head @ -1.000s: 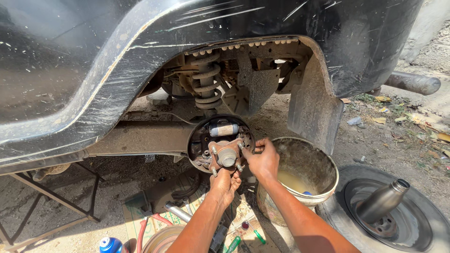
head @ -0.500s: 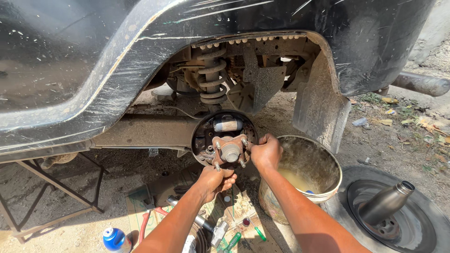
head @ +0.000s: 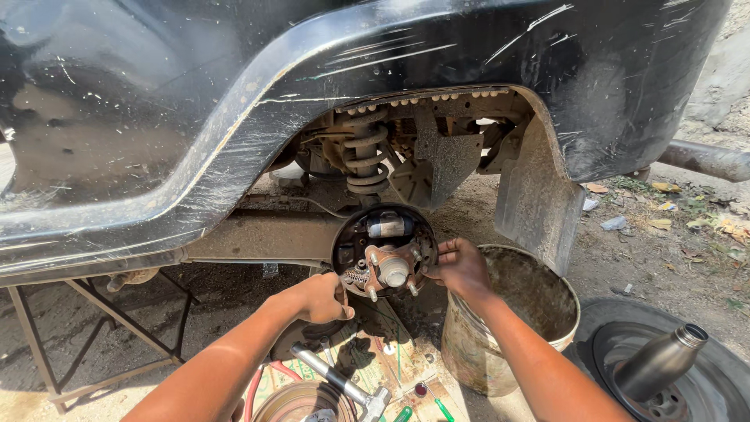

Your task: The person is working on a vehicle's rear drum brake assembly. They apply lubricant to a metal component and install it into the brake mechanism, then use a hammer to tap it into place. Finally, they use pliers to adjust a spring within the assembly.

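Fingers (head: 447, 252) of both hands curled on the brake assembly (head: 384, 252) rim, bucket (head: 512, 322) close below right.

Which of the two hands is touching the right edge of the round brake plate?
The right hand; the left hand is at the plate's lower left.

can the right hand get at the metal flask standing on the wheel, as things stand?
Probably yes. The right hand is at the brake assembly; the flask stands upright on the wheel on that same side, past the bucket, nothing covering it.
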